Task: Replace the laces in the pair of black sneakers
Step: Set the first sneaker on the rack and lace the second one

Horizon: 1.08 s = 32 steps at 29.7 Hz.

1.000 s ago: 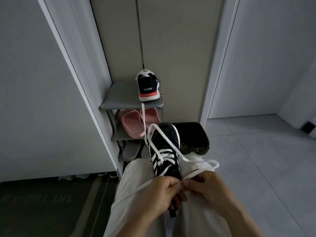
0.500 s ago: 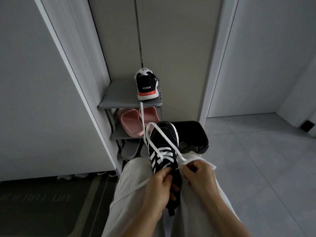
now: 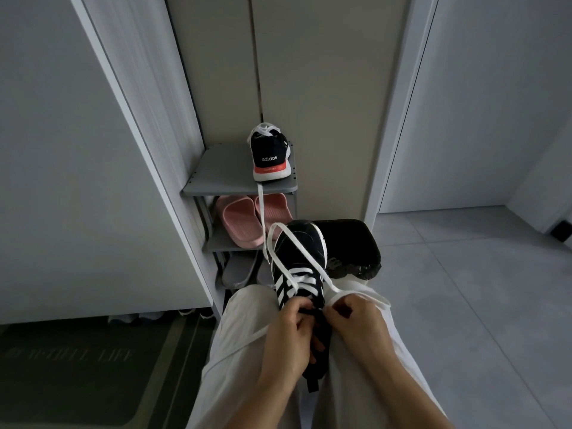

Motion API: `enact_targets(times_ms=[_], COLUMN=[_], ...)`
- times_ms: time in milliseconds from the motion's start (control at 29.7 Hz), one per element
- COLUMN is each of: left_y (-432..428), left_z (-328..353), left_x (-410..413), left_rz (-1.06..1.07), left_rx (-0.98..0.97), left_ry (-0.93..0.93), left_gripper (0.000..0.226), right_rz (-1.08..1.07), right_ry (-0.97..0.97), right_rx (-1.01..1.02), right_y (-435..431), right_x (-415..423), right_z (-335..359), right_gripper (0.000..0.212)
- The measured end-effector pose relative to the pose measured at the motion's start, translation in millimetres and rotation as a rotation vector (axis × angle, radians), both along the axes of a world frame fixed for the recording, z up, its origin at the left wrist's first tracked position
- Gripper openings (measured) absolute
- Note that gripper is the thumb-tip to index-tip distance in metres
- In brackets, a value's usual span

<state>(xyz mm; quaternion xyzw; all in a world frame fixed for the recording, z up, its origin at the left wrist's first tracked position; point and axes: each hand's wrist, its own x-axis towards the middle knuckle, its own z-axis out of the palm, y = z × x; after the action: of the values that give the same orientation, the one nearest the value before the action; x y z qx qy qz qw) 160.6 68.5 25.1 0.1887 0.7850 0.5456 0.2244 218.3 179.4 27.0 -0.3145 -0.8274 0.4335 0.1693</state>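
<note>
A black sneaker (image 3: 298, 258) with white stripes lies on my lap, toe pointing away, laced partway with a white lace (image 3: 305, 278). My left hand (image 3: 289, 339) grips the sneaker's upper by the tongue, fingers curled at the eyelets. My right hand (image 3: 354, 323) pinches the white lace beside the shoe's right eyelets, with a loose loop running up over the toe. The second black sneaker (image 3: 270, 157) stands heel toward me on the top shelf of a grey shoe rack (image 3: 223, 184), a white lace hanging down from it.
Pink slippers (image 3: 240, 219) sit on the rack's middle shelf and grey slippers (image 3: 240, 269) on the shelf below. A black bin with a bag (image 3: 351, 247) stands right of my knees. A dark doormat (image 3: 77, 370) lies at the left; grey tiled floor (image 3: 464, 289) spreads to the right.
Both hands moved forward from my lap up to the sneaker's eyelets. The long loose loop of lace at the right has been drawn in shorter.
</note>
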Motion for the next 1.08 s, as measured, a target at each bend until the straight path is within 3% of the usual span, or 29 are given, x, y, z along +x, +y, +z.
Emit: enact_targets(times_ms=[134, 235, 437, 571, 874, 975, 1076], left_y=[4.6, 4.7, -25.2, -88.8, -259.0, -271.4, -244.0], left_z=[-0.3, 3.6, 10.3, 16.9, -46.7, -65.0, -53.0], left_x=[-12.6, -18.9, -14.0, -36.6, -142.9, -160.0, -156.5], left_rz=[-0.087, -0.119, -0.185, 0.074, 0.738, 0.848, 0.725], left_rx=[-0.119, -0.124, -0.088, 0.029, -0.217, -0.397, -0.736], left_ry=[0.181, 0.203, 0.083, -0.122, -0.352, -0.28, -0.022], left_gripper=[0.021, 0.028, 0.021, 0.007, 0.011, 0.011, 0.013], right_rz=[0.016, -0.017, -0.171, -0.287, -0.366, -0.32, -0.316], right_ry=[-0.003, 0.014, 0.258, 0.384, 0.257, 0.237, 0.241], right_rx=[0.023, 0.023, -0.404, -0.623, -0.285, -0.228, -0.203], right_y=[5.7, 6.6, 8.6, 20.7, 35.7, 32.7, 31.6], right_x=[2.5, 1.0, -4.4, 2.2, 11.5, 13.5, 14.8], right_z=[-0.1, -3.5, -4.7, -1.4, -9.6, -10.2, -10.8], right_gripper=[0.018, 0.019, 0.015, 0.012, 0.013, 0.009, 0.009])
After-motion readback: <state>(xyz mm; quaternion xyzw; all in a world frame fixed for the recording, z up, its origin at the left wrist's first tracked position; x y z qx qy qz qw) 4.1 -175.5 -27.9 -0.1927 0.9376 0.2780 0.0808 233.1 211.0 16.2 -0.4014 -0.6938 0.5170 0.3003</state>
